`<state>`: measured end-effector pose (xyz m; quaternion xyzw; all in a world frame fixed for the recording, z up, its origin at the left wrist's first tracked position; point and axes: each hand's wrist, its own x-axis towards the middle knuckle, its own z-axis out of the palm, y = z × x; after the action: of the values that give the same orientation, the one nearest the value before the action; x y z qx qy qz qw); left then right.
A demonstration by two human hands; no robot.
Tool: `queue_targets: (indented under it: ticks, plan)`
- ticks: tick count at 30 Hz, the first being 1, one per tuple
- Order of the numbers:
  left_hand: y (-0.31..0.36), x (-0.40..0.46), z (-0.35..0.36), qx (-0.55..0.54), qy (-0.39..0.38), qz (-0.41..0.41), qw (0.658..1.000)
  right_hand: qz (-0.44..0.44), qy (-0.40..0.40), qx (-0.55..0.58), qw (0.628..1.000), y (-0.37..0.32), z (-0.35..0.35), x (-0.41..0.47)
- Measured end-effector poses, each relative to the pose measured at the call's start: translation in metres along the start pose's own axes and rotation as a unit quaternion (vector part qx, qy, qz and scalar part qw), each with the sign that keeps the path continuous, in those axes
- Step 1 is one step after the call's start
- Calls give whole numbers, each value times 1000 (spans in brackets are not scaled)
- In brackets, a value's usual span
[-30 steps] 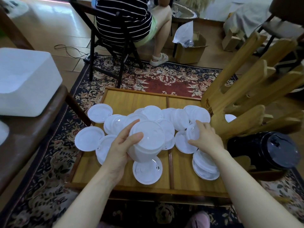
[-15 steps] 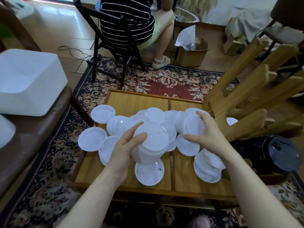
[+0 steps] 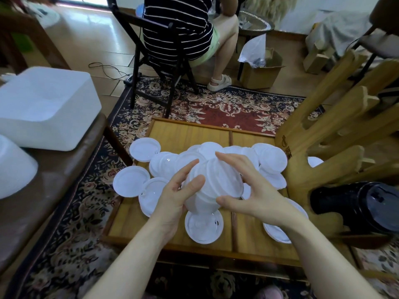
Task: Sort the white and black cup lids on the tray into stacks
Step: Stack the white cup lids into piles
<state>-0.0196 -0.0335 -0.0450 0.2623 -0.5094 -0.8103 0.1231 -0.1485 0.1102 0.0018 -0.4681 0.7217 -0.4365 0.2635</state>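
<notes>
Cupping a stack of white round plastic cup lids (image 3: 212,186) above the wooden slatted tray (image 3: 190,134), the left hand (image 3: 174,199) grips its near-left side while the right hand (image 3: 257,190) curls round the lid on top. How many lids the stack holds cannot be told. Loose white lids (image 3: 145,149) overlap across the tray, uncountable; one black lid stack (image 3: 358,206) lies right, partly hidden by a wooden rack (image 3: 336,130).

Two bare forearms are seen entering from the bottom edge, and no sleeve is worn on either within the view. The left hand (image 3: 174,197) and the right hand (image 3: 257,190) are uncovered. The fingernails are kept short, and their finish cannot be made out.
</notes>
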Motion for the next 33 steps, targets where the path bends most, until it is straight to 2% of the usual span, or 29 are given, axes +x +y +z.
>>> queue_targets:
  ticks: [15, 22, 33]
  plan:
    - [-6, 1, -2, -9, -40, 1, 999, -18, -49, -32, 998, 4, 2, -1]
    - [-9, 4, -4, -17, -36, 9, 999, -37, -26, -76, 996, 4, 6, 1]
    - [-9, 4, -1, -33, -9, 13, 999, -6, 39, -103, 994, -1, 16, 1]
